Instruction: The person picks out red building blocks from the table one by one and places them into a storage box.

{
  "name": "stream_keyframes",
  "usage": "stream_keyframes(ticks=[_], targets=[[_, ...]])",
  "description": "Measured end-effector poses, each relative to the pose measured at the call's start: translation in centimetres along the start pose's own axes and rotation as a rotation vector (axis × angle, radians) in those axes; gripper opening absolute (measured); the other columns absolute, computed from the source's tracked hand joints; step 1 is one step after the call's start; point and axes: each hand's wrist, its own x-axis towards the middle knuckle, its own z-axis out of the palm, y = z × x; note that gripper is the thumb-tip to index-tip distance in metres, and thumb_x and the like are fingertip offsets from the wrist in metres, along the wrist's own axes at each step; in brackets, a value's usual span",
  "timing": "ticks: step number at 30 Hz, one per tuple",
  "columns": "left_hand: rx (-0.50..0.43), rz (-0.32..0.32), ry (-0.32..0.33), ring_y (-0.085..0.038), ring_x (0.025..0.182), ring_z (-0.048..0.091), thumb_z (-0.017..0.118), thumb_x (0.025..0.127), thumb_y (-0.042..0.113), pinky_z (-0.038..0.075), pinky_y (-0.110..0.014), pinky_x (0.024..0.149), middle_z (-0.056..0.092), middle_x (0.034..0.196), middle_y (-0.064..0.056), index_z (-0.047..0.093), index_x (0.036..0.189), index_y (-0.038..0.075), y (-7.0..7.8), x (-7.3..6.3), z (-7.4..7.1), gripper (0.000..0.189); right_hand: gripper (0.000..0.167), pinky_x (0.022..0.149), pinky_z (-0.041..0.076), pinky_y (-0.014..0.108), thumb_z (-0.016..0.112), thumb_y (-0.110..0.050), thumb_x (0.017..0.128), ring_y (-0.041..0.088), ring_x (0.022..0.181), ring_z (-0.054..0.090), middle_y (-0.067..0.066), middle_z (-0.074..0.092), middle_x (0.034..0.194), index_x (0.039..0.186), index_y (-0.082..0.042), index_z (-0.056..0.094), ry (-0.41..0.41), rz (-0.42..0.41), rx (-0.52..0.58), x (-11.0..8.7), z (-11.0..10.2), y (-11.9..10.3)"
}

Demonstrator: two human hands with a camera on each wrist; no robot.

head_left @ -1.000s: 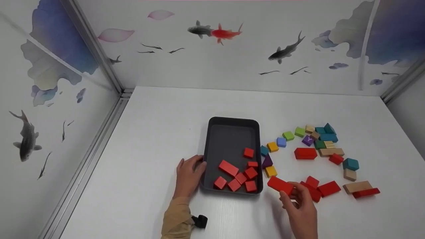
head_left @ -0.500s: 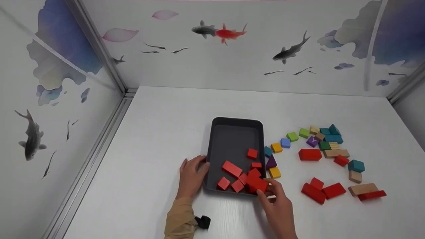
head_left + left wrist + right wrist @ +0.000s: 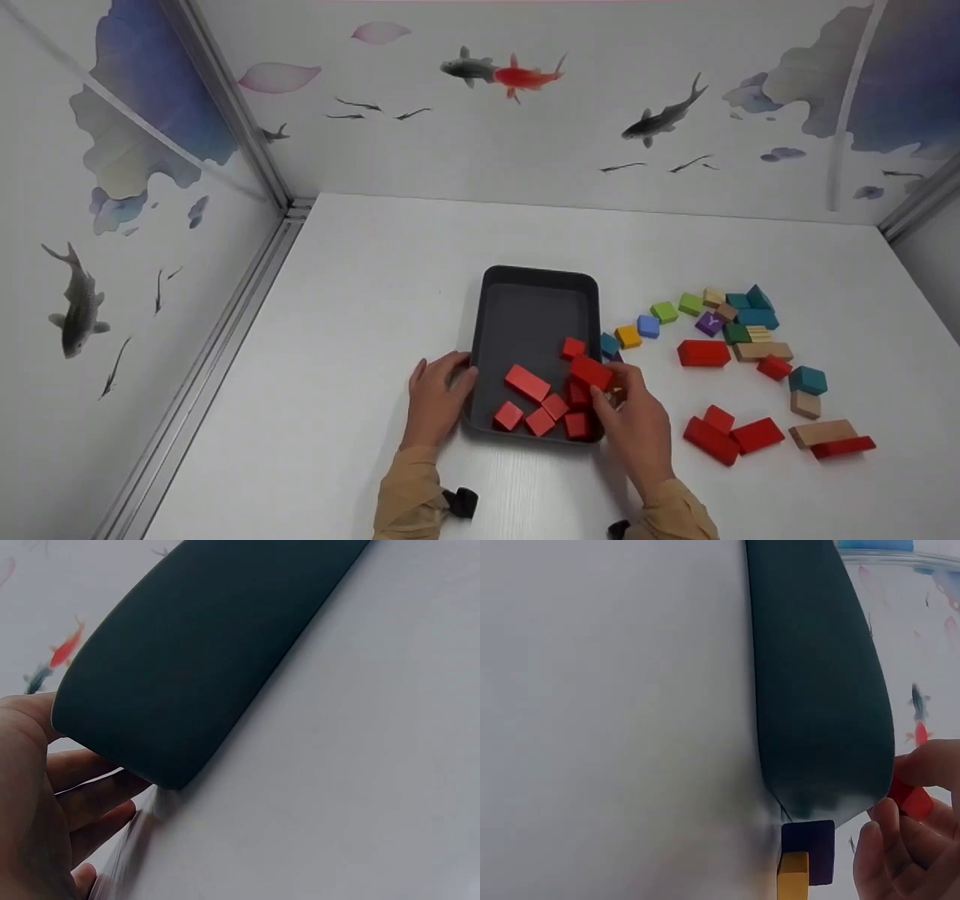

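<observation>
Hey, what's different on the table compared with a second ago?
The right hand has carried the red block leftward from beside the tray to above the tray's right side, still holding it; the right sleeve has come into view. The left hand stayed at the tray's left edge, and the loose red blocks lie as before.

Both sleeves [image 3: 409, 489] are tan and creased; a black piece [image 3: 462, 502] juts beside each.

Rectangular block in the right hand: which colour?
The rectangular block is red; the head view shows it best.
</observation>
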Motion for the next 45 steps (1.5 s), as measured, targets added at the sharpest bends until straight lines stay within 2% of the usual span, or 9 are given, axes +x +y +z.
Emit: stream_keyframes(ticks=[6,13,21,31,45], targets=[[-0.008,0.008,0.004,-0.012,0.115,0.046,0.050,0.087,0.045,0.011,-0.037,0.106,0.056,0.118,0.003,0.057,0.117,0.018,0.0,-0.1,0.0,0.041,0.046,0.072,0.049,0.033,0.067,-0.027,0.080,0.016,0.078,0.053,0.000,0.060,0.096,0.120,-0.017,0.047,0.009,-0.071,-0.069,1.8,0.2,0.0],[-0.009,0.010,0.003,-0.012,0.115,0.046,0.049,0.086,0.047,0.011,-0.037,0.106,0.056,0.118,0.004,0.057,0.117,0.019,0.0,0.0,0.0,0.043,0.043,0.071,0.051,0.039,0.068,-0.022,0.079,0.019,0.079,0.058,0.005,0.061,0.100,0.119,-0.016,0.052,0.054,-0.298,-0.240,3.1,0.5,-0.4],[0.008,0.015,0.007,-0.013,0.114,0.046,0.052,0.087,0.040,0.011,-0.037,0.106,0.057,0.117,0.003,0.058,0.117,0.018,0.0,0.1,-0.1,0.037,0.034,0.069,0.051,0.039,0.068,-0.013,0.078,0.020,0.077,0.060,0.005,0.060,0.096,0.111,-0.015,0.062,0.082,-0.403,-0.314,3.2,0.7,-0.3],[0.003,-0.002,-0.007,-0.013,0.114,0.046,0.051,0.087,0.044,0.011,-0.038,0.106,0.057,0.116,0.004,0.058,0.117,0.018,0.1,0.1,0.0,0.040,0.028,0.071,0.051,0.039,0.066,-0.011,0.080,0.021,0.082,0.061,0.003,0.061,0.097,0.106,-0.017,0.068,0.030,-0.395,-0.346,3.0,0.6,-0.4],[0.006,-0.010,-0.007,-0.013,0.114,0.047,0.052,0.087,0.041,0.011,-0.038,0.106,0.057,0.117,0.003,0.058,0.116,0.018,0.2,0.1,0.0,0.037,0.035,0.077,0.049,0.042,0.066,-0.017,0.080,0.023,0.092,0.059,0.002,0.057,0.109,0.115,-0.019,0.063,-0.029,-0.285,-0.290,2.6,1.0,-0.1]])
